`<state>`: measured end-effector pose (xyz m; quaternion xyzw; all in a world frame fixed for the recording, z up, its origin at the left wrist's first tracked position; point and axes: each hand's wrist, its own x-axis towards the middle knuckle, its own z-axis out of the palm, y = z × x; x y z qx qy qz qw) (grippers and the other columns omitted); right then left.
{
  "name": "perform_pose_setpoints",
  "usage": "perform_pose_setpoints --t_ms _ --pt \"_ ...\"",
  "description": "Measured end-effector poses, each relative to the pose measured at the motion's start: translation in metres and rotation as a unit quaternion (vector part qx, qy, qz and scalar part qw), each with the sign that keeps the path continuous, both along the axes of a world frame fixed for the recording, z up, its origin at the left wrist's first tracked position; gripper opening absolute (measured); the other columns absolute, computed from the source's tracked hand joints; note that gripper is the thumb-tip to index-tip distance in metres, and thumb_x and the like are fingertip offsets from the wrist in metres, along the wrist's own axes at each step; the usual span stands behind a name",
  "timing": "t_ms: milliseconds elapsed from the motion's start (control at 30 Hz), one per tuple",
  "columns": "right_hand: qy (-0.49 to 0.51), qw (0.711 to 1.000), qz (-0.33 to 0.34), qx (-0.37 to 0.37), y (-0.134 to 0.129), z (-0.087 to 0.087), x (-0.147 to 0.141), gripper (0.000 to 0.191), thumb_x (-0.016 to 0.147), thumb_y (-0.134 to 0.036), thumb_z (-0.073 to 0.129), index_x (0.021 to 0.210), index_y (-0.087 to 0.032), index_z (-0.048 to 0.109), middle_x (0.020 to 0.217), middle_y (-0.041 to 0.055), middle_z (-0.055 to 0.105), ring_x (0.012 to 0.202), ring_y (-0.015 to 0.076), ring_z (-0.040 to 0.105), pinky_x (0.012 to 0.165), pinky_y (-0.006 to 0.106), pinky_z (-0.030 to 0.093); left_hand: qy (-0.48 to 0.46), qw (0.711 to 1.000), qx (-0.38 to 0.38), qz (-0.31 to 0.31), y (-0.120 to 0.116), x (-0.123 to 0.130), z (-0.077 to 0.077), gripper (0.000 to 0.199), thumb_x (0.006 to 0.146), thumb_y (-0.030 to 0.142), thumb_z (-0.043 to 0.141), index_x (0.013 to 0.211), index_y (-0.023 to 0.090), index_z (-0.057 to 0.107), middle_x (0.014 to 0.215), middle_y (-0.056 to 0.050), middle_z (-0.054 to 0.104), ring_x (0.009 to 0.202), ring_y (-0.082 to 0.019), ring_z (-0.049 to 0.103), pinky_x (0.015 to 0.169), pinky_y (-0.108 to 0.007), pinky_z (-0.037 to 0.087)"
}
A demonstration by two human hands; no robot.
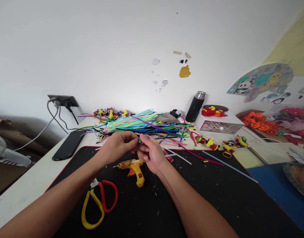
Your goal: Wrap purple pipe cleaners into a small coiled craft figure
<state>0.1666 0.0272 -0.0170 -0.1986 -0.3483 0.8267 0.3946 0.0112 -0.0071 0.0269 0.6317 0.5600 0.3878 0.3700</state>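
Note:
My left hand [119, 145] and my right hand [153, 154] meet above the far part of the black mat [132, 215]. Between their fingertips is a small purple and green pipe-cleaner piece [140, 140], mostly covered by the fingers. Both hands are closed in a pinch on it. Just below them a yellow hot glue gun [139, 177] lies on its side, nozzle to the left. Scissors [93, 211] with one yellow and one red handle lie under my left forearm, their blades hidden. Behind the hands spreads a heap of colourful pipe cleaners [132, 122].
A black phone [68, 145] lies at the left table edge, near a wall socket [64, 100] with cables. A black flask [195, 107] and a white box [220, 124] stand at the back right. Small pipe-cleaner figures [228, 147] lie nearby. A pale glue stick [230, 167] crosses the mat.

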Motion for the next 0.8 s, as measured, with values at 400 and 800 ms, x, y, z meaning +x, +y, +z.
perform_pose_setpoints --t_ms 400,800 --pt "0.010 0.999 0.034 -0.015 -0.001 -0.001 0.000 0.051 0.075 -0.057 0.086 0.073 -0.022 0.049 0.046 -0.0147 0.028 0.033 0.0043 0.022 0.040 0.024 0.011 -0.062 0.995 -0.058 -0.043 0.009 -0.008 0.000 0.042 0.077 0.059 0.081 0.076 0.019 0.072 0.069 -0.002 0.071 0.060 -0.016 0.064 0.061 -0.029 0.055" --pt "0.008 0.999 0.052 -0.003 -0.002 -0.006 -0.002 0.051 0.079 -0.062 0.082 0.070 -0.019 0.056 0.046 -0.0138 0.028 0.033 0.0041 0.022 0.039 0.024 0.010 -0.148 0.979 -0.131 -0.043 0.012 -0.012 -0.005 0.036 0.069 0.045 0.091 0.076 0.017 0.071 0.068 0.000 0.070 0.059 -0.013 0.064 0.060 -0.026 0.056"
